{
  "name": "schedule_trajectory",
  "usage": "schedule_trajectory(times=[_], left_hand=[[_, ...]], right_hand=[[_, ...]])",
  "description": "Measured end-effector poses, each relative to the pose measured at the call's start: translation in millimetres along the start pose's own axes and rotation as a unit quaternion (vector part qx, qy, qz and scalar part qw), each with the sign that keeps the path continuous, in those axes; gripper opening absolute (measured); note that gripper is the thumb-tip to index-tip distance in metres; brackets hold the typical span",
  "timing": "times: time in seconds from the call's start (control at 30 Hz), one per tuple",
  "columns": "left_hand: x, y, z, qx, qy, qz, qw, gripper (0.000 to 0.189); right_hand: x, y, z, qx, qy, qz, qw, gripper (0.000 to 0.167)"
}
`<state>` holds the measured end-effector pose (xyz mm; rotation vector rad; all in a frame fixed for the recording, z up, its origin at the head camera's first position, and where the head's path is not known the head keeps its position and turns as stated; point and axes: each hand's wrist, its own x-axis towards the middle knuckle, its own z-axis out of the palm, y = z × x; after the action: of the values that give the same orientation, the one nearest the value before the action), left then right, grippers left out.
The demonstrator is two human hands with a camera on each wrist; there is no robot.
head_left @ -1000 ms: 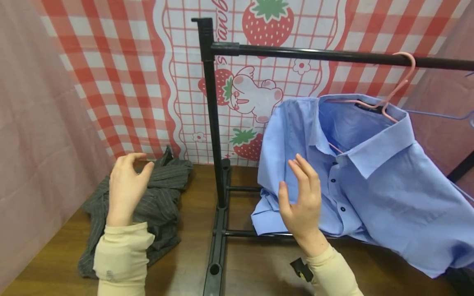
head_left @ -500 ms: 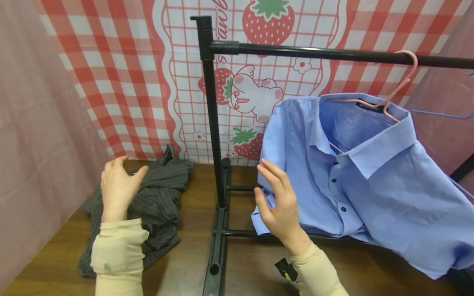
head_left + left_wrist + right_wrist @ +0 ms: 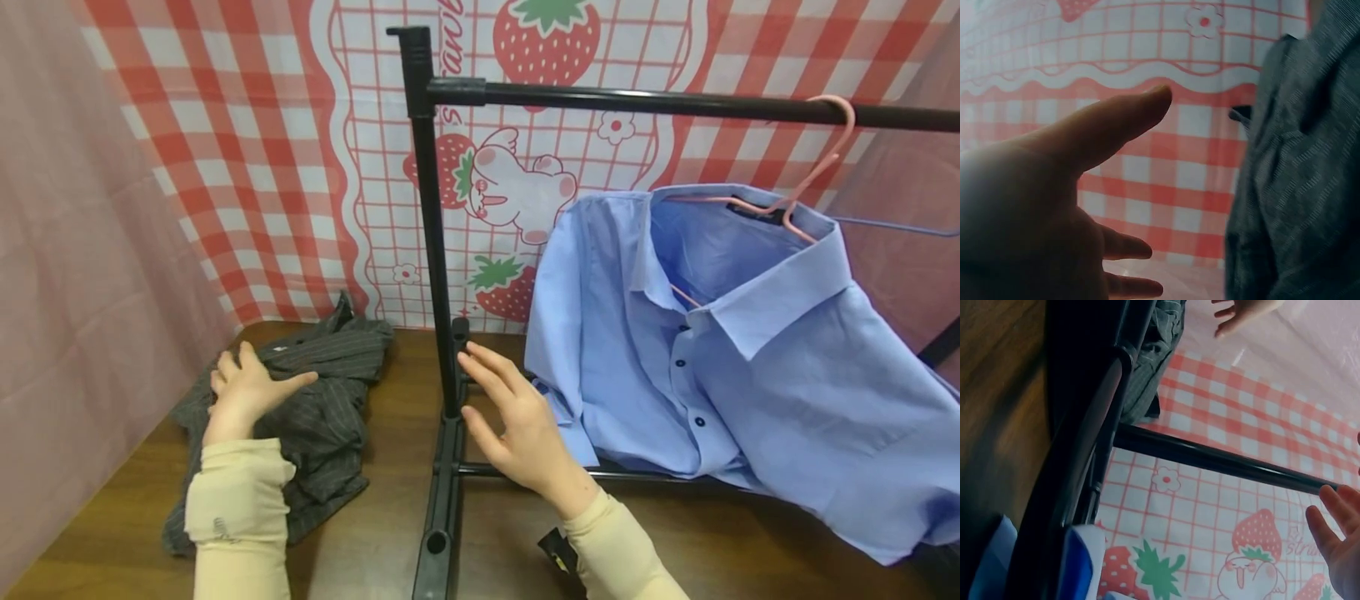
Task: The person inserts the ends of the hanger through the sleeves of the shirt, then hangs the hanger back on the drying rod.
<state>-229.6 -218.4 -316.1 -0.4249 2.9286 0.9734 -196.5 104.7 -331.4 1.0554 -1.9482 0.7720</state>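
Note:
A dark grey pinstriped garment lies crumpled on the wooden table at the left. Over it is my left hand, fingers spread and thumb stretched out to the right. In the left wrist view this hand shows a gap between its thumb and the grey cloth. My right hand holds nothing, its fingers extended near the rack's black upright post. To its right a light blue button-up shirt hangs from a pink hanger.
The black rail crosses the upper right, and the rack's foot runs along the table. Part of a blue hanger shows behind the shirt. A small black piece is beside the right sleeve. A strawberry-print cloth hangs behind.
My right hand has moved left, from in front of the blue shirt to near the post. My left hand has lowered over the grey garment and spread its fingers.

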Motion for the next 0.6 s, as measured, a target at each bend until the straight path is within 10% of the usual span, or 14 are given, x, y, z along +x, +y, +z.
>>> schedule_trajectory(times=[0.6], left_hand=[[18.0, -22.2, 22.0, 0.007, -0.037, -0.071, 0.9968, 0.114]], right_hand=[[7.1, -12, 47, -0.028, -0.191, 0.055, 0.9797, 0.070]])
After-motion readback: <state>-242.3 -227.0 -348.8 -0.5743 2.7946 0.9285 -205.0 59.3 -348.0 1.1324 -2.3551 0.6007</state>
